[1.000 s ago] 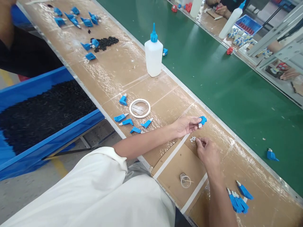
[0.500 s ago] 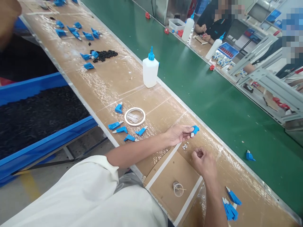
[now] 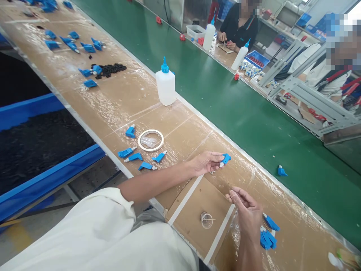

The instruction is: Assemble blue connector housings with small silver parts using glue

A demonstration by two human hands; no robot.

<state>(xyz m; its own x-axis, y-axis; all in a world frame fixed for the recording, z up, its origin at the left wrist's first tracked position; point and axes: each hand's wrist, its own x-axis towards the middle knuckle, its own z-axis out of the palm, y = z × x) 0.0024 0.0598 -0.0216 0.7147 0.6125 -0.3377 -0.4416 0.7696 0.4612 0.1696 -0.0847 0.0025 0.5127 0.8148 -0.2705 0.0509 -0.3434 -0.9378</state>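
Note:
My left hand [image 3: 207, 164] grips a small blue plastic part [image 3: 226, 158] with a whitish piece at its lower side, held just above the table. Several tiny white pieces [image 3: 212, 172] lie beneath that hand. Lower and to the right, my right hand [image 3: 246, 206] hovers beside a cardboard sheet [image 3: 194, 210], thumb and fingertips drawn together; whether something tiny is between them is too small to make out. A small clear cup [image 3: 207, 221] with a thin stick in it rests on the cardboard. Near my right wrist lies a pile of blue parts [image 3: 267, 240].
A white bottle with a blue nozzle [image 3: 166, 87] and a tape roll [image 3: 150, 149] stand left of my hands, near several blue parts [image 3: 134, 156]. Beyond the table edge runs a green belt [image 3: 225, 105] carrying a blue part [image 3: 282, 171]. A co-worker [image 3: 239, 28] sits across.
My right hand has moved down toward me, away from the left, and its curled fingers have loosened. The left still holds the blue part. The whole view has shifted rightward.

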